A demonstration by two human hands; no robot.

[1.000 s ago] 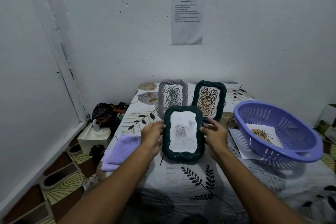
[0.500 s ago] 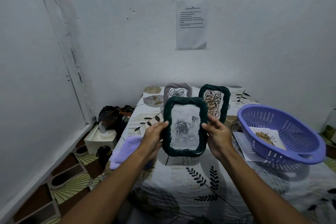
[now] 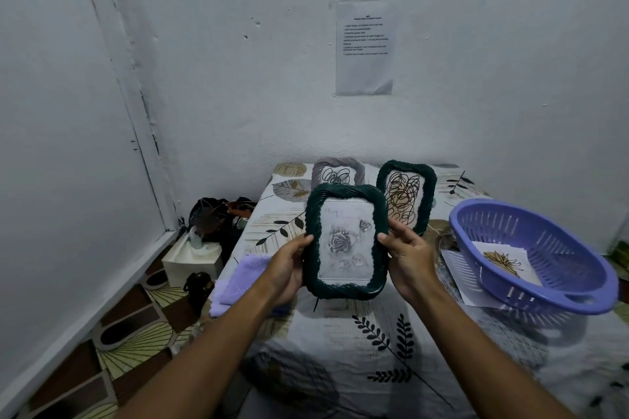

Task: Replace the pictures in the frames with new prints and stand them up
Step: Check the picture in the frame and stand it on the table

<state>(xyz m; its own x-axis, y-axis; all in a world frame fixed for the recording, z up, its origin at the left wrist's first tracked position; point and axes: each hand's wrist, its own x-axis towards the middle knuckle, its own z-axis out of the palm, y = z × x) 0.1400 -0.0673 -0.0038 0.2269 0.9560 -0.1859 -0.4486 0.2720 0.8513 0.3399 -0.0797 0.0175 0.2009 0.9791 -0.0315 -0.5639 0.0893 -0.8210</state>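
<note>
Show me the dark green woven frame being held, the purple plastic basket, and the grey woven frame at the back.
Dark green woven frame with rose print [image 3: 345,191]: head view, top edge.
Purple plastic basket [image 3: 558,303]: head view, front rim.
Grey woven frame [image 3: 337,162]: head view, top edge.

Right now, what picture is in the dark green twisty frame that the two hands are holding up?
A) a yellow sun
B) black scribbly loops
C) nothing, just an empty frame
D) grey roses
D: the dark green twisted-rim frame, held between the left hand and the right hand, shows a pale print of grey roses; the scribbly loops are in the two frames standing behind it.
</note>
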